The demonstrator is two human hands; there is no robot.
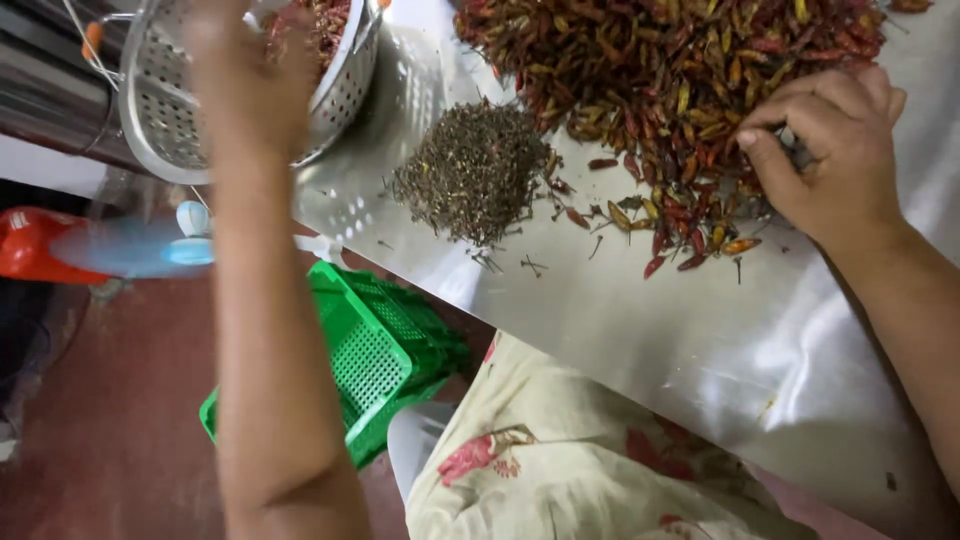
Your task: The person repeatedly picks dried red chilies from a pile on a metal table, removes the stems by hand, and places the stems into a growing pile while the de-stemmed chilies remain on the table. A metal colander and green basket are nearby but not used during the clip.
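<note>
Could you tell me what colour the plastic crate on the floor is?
The crate is bright green, seen in the head view.

Shiny steel table (700, 340) fills the right and centre of the frame, catching bright glare in the upper middle and a softer sheen lower right. Dark red floor (110, 420) in the lower left, looks worn and dusty. Green plastic crates (385, 350), stacked and tilted, sit on the floor just below the table edge. Orange plastic object (35, 245) at the left edge, blurred, possibly a stool. Steel cylinder (50, 95) in the upper left corner. Light is even, indoor.
</note>
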